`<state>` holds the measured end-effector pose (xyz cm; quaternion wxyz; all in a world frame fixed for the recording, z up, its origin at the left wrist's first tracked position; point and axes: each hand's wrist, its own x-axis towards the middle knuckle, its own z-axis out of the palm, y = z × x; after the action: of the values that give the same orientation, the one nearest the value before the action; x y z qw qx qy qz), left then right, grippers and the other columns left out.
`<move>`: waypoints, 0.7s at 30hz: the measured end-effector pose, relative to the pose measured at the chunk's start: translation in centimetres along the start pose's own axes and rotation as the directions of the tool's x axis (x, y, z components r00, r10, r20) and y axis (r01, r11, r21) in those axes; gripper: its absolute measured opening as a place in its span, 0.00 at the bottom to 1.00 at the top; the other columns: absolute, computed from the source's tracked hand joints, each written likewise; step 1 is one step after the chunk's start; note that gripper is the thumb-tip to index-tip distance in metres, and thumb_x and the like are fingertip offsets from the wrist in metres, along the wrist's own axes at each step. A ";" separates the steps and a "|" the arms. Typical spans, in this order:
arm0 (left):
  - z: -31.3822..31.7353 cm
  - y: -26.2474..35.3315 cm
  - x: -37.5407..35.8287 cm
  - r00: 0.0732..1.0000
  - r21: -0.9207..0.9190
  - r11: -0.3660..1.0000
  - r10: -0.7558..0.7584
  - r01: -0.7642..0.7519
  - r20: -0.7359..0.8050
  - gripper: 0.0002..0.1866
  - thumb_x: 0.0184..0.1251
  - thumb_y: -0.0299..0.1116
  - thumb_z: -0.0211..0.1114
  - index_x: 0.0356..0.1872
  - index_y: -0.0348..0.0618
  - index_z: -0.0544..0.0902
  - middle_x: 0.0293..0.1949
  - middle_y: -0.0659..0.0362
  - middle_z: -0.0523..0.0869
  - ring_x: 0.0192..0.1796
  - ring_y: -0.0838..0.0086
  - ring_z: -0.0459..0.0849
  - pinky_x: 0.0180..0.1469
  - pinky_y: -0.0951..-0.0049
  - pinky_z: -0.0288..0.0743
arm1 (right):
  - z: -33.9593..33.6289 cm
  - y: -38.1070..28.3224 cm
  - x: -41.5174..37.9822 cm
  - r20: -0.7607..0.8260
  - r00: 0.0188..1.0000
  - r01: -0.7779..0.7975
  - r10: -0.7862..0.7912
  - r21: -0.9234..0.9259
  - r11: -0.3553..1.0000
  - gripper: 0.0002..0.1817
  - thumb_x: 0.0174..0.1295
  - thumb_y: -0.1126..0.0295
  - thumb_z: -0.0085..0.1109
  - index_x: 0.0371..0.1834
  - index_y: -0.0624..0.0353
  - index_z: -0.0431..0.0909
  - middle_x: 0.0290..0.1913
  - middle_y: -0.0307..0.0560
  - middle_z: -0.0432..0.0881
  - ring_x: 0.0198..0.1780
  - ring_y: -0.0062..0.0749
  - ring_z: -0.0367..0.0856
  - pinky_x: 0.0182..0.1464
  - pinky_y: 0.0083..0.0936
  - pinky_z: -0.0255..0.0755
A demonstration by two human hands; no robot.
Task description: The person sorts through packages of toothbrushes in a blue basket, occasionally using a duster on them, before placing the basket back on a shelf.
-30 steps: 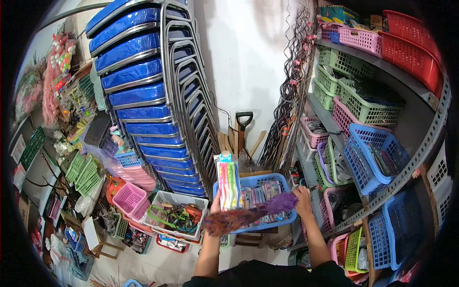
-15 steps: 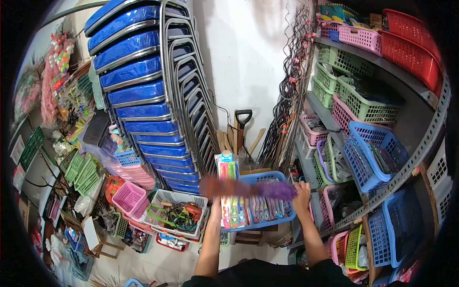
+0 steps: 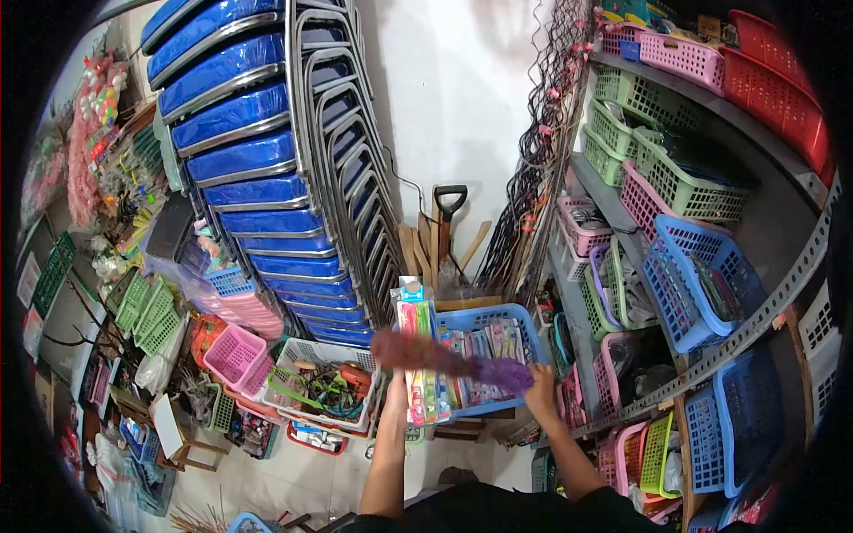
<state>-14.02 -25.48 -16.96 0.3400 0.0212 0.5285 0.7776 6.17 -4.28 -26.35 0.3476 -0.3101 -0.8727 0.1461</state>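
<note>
My left hand (image 3: 395, 404) grips the left edge of a clear pack of brightly coloured sticks (image 3: 425, 360), held upright. A blurred, fluffy duster (image 3: 453, 362), brown at its left end and purple at its right, crosses in front of the pack. My right hand (image 3: 540, 393) is closed at its purple end. Behind them is a blue basket (image 3: 536, 342) with many small packaged items (image 3: 489, 351) in it. The pack overlaps the basket's left side.
Stacked blue chairs (image 3: 253, 151) rise at the left. Below them, a white basket (image 3: 293, 355) holds tools beside pink baskets (image 3: 235, 351). Shelves (image 3: 613, 213) with coloured baskets line the right. A black-handled tool (image 3: 450, 202) and wooden sticks lean near the white wall (image 3: 453, 98).
My right hand and the duster's purple end have moved left and down, away from the basket's right rim. The pack stays in my left hand, and the view has shifted slightly.
</note>
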 end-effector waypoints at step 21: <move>-2.0 -4.3 1.7 0.966 -0.213 0.960 -0.132 0.180 0.224 0.27 0.71 0.52 0.51 0.59 0.40 0.73 0.52 0.58 0.81 0.49 0.74 0.82 0.53 0.75 0.73 | 8.4 -0.7 -2.0 0.467 0.713 -0.399 0.523 -0.342 0.851 0.36 0.51 0.67 0.65 0.62 0.71 0.61 0.54 0.61 0.75 0.60 0.56 0.67 0.62 0.50 0.60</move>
<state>-14.00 -25.28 -21.98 0.4540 0.0206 0.3959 0.7979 1.11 -6.44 -33.03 0.0016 -0.5002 -0.8389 0.2145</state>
